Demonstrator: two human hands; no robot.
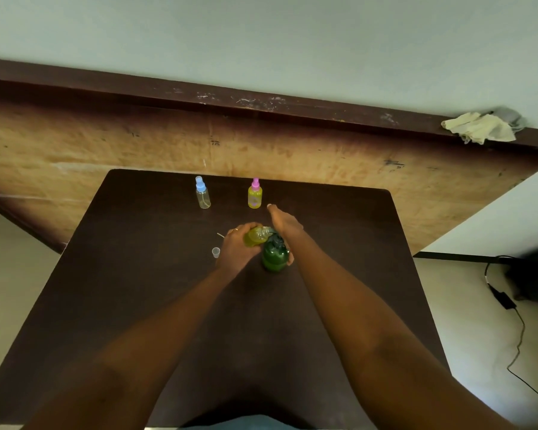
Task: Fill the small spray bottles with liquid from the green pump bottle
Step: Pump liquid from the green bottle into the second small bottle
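Seen from above, a dark brown table point(339, 243) stretches away from the person wearing the camera, and both bare forearms reach forward to its middle. A green pump bottle point(274, 257) stands upright there; take it as the centre of the clock, with twelve pointing away from the person. The right hand point(284, 223) lies flat over the bottle's pump head, fingers straight and pointing towards twelve, gripping nothing; how hard it presses cannot be told. The left hand point(236, 246), at about ten o'clock and touching the green bottle, has its fingers curled round a small uncapped bottle point(257, 235) holding yellowish liquid, tilted so that its mouth points towards the pump's spout. A ring shows on one finger of that hand. At nine o'clock, just beside the left hand, a small clear cap point(215, 252) sits on the table, and near it at ten o'clock lies a thin pale tube point(220, 235). Further off at eleven o'clock stands a clear spray bottle with a blue top point(203, 193), and at roughly twelve o'clock a yellow spray bottle with a pink top point(255, 195), both upright and well apart from each other. Far off at two o'clock, a crumpled pale cloth point(479, 128) rests on a dark ledge by the wall. At four o'clock a black cable point(516, 333) trails over the floor.
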